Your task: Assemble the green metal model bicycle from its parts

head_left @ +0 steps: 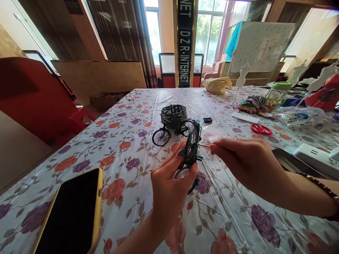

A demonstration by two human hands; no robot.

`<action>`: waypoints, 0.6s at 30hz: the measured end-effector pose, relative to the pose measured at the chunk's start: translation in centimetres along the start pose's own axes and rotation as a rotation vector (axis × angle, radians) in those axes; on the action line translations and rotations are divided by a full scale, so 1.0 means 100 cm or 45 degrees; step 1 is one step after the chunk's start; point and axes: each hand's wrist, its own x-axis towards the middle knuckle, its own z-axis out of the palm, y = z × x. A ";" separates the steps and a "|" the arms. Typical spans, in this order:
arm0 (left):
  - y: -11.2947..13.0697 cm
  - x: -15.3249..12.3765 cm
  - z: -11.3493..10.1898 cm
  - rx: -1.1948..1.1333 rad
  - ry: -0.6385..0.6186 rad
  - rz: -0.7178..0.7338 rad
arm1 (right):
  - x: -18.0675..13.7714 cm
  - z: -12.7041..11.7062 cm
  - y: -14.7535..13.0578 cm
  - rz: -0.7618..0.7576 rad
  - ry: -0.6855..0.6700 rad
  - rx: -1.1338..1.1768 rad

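Note:
My left hand (172,180) is closed around a dark green model bicycle (192,146), tilted upright above the table, with one spoked wheel up and the other below my fingers. In my right hand (246,158), thumb and fingers pinch a thin metal rod (203,145), whose tip meets the hub area of the upper wheel. My fingers cover the rod's other end, so its kind is hidden. Just beyond stands a second, black model bicycle (169,132), in front of a dark woven wire basket (173,113). A small black piece (208,120) lies to its right.
A flowered cloth covers the table (127,144). A phone in a yellow case (71,211) lies at the near left. To the right are red-handled scissors (261,129), a white strip (246,118), plastic bags (302,116), a white power strip (317,157) and a yellow pouch (217,85).

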 end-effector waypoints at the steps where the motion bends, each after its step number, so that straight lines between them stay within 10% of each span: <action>1: -0.002 0.000 0.000 0.014 0.004 0.041 | 0.001 0.000 -0.001 0.142 -0.043 0.138; 5: -0.008 0.000 0.000 0.052 0.051 0.244 | 0.004 -0.001 0.008 0.646 -0.352 0.860; 9: -0.009 0.001 0.001 0.016 0.126 0.444 | 0.003 -0.004 0.015 0.668 -0.522 1.212; 18: -0.004 0.000 0.000 0.055 0.142 0.379 | -0.011 0.002 0.019 -0.253 -0.052 -0.184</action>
